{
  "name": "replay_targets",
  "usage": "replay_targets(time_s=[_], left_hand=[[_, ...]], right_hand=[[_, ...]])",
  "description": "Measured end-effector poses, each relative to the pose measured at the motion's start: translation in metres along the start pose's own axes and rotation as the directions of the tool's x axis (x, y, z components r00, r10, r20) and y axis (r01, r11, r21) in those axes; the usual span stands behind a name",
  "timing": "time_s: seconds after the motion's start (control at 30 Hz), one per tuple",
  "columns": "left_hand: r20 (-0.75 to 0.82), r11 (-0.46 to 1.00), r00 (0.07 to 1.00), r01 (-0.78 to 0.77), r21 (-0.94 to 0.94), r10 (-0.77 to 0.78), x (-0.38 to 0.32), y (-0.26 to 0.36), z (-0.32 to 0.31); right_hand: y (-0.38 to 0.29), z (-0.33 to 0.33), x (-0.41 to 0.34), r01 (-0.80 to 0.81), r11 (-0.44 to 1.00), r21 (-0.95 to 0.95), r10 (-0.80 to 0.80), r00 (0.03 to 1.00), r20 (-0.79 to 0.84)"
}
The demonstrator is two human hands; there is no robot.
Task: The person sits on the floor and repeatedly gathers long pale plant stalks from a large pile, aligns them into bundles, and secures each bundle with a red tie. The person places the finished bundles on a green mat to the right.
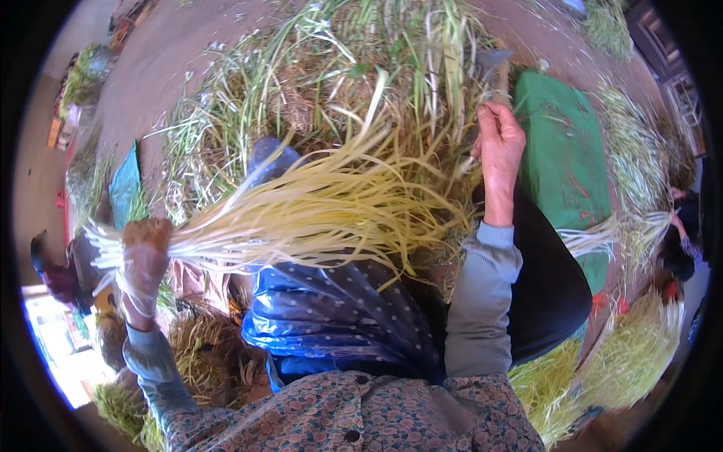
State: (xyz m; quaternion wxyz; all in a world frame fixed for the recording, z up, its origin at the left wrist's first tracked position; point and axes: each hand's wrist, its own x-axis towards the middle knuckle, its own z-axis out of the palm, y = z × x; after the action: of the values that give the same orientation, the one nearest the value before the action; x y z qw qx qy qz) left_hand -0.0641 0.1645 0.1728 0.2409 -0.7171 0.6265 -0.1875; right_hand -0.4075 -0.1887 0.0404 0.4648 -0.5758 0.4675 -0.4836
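My left hand [146, 251] is closed around the white stalk ends of a bunch of yellow chives [316, 209]. The long, pale yellow leaves fan out to the right above my dark blue polka-dot plastic apron [344, 311]. My right hand [500, 133] is raised at the right, away from the bunch, with thumb and fingertips pinched together near some pale strands; whether it holds a strand cannot be told. Beyond the bunch lies a heap of green and white leafy stalks [339, 85] with brown, dry matter in its middle.
A green covered block [565, 158] stands right of my right forearm, with a pale bunch [590, 236] on it. More yellow bunches [632, 356] lie at lower right. Brown rooty clumps [209, 350] lie at lower left. People are at the far left and far right edges.
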Motion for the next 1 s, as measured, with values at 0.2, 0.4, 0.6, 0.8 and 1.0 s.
replay_targets(time_s=[0.2, 0.4, 0.6, 0.8, 1.0], left_hand=[[-0.041, 0.993, 0.999, -0.005, 0.116, 0.010, 0.023, 0.006, -0.019], [-0.074, 0.998, 0.997, 0.025, 0.060, -0.020, 0.033, 0.017, -0.030], [-0.042, 0.989, 0.997, 0.059, -0.135, -0.065, 0.030, 0.019, -0.030], [-0.046, 0.994, 0.998, 0.046, -0.094, -0.051, 0.032, 0.021, -0.030], [-0.035, 1.000, 0.999, 0.006, -0.016, -0.006, 0.031, 0.021, -0.026]], right_hand=[[-0.094, 0.085, -0.078, 0.480, 0.834, 0.272, -0.551, 0.731, 0.402], [-0.082, 0.120, -0.127, 0.617, 0.782, 0.088, -0.468, 0.488, 0.737], [-0.068, 0.126, -0.134, 0.362, 0.930, 0.066, -0.259, 0.517, 0.816], [-0.062, 0.131, -0.140, 0.337, 0.935, 0.114, -0.280, 0.498, 0.821], [-0.054, 0.121, -0.124, 0.221, 0.968, 0.118, -0.223, 0.541, 0.811]])
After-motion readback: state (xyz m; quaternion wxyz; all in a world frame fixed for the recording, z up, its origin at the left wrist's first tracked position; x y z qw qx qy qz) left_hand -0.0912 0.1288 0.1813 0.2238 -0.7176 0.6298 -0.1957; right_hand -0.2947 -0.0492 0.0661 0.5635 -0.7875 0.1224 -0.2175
